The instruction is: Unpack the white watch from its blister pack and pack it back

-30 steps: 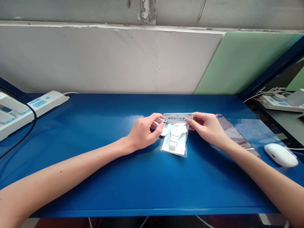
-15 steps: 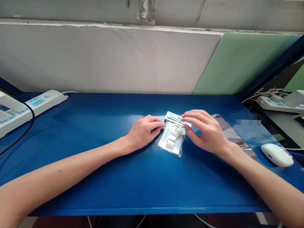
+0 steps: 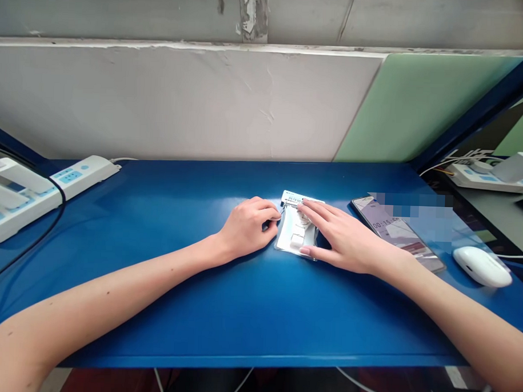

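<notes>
A clear plastic bag [image 3: 287, 242] with a printed blue-and-white header lies flat on the blue table [image 3: 189, 313]. Inside it is a pale wristwatch [image 3: 297, 240], its round dial mostly covered by fingers. My left hand [image 3: 250, 227] rests at the bag's left side, thumb and forefinger pinched together on the upper left edge beside the header. Stretched out flat, my right hand [image 3: 337, 233] lies over the right half of the bag, its fingers across the dial and its thumb near the lower right corner.
To the right lie a phone [image 3: 397, 232] with a timer on its screen and a white computer mouse [image 3: 482, 266]. A white power strip [image 3: 80, 175] and a black cable [image 3: 57, 212] are at the left. A wall [image 3: 183, 102] stands behind the table.
My right hand has come down and left onto the bag, its fingers now flat over the watch dial. My left hand stays at the bag's left edge.
</notes>
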